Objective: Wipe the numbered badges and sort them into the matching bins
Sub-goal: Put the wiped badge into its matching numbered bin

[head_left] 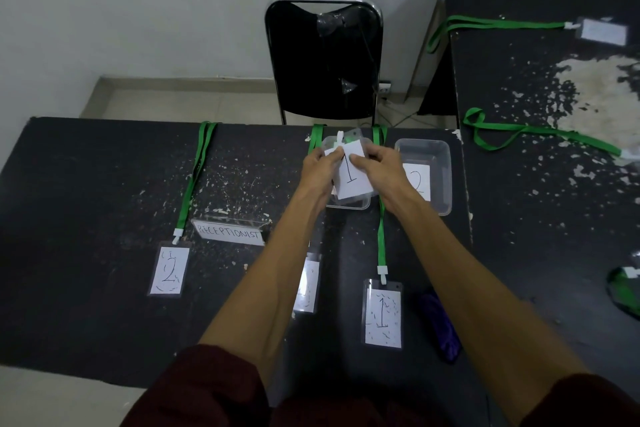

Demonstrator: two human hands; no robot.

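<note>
Both hands hold a badge marked 1 (351, 174) over a clear bin (348, 205) at the table's far edge. My left hand (320, 166) grips its left side and my right hand (375, 163) its right side. To the right stands a second clear bin (424, 149) with a paper marked 2. On the table lie a scribbled badge marked 2 (168, 270) at the left, a scribbled badge marked 1 (383, 314) at the right, and another badge (308, 282) partly hidden under my left forearm. A purple cloth (440, 331) lies near my right forearm.
A clear sign reading RECEPTIONIST (230, 231) stands on the dark table (86, 184). A black chair (323, 59) is behind the table. A second table at the right (554, 184) carries more green-lanyard badges (604, 32).
</note>
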